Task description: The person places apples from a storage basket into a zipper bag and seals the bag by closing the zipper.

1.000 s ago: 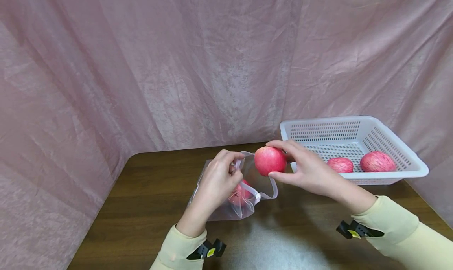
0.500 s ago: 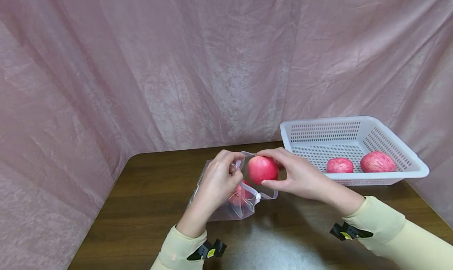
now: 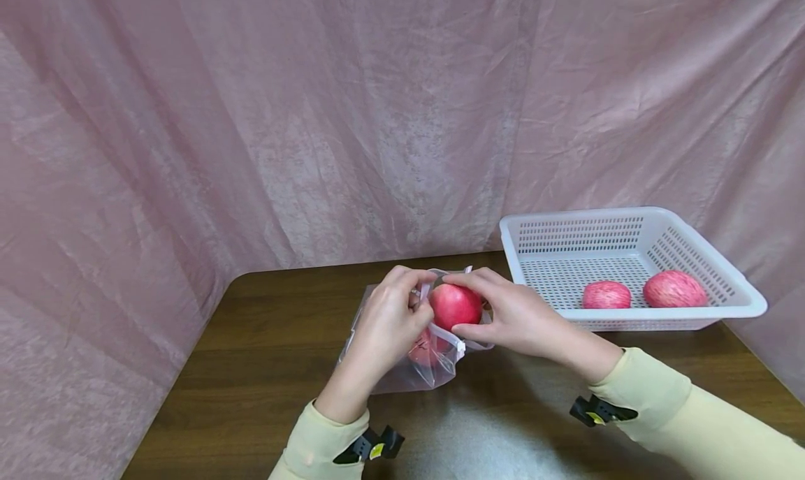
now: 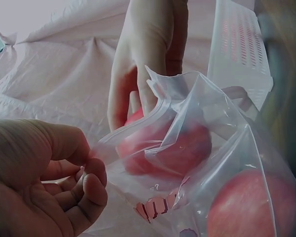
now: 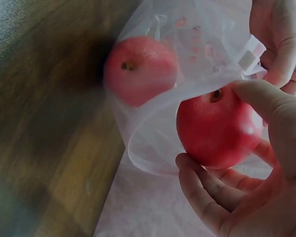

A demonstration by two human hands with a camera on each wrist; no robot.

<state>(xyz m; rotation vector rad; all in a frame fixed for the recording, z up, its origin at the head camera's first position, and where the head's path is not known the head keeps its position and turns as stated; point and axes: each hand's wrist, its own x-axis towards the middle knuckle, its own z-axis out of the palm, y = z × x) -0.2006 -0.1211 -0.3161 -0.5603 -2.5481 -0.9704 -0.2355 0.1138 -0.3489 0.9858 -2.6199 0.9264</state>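
My left hand (image 3: pixel 391 316) pinches the rim of a clear plastic zip bag (image 3: pixel 402 379) between thumb and fingers. The bag lies on the table with its mouth held apart, facing right. Inside it an apple (image 5: pixel 140 71) shows through the plastic. My right hand (image 3: pixel 518 314) grips a second red apple (image 3: pixel 455 307) at the bag's mouth, thumb on the near side and fingers round the far side. In the right wrist view this apple (image 5: pixel 219 126) is partly within the opening, beside the white slider (image 5: pixel 247 60). The left wrist view shows it through the plastic.
A white perforated basket (image 3: pixel 635 314) stands at the table's back right. Two apples lie in it, a smaller one (image 3: pixel 606 295) and a larger one (image 3: pixel 675 289). The brown wooden table (image 3: pixel 251 389) ends at a pink curtain (image 3: pixel 377 117) behind.
My right hand has moved left and slightly down with its apple, from beside the bag's mouth into the opening. The left hand keeps its hold on the rim.
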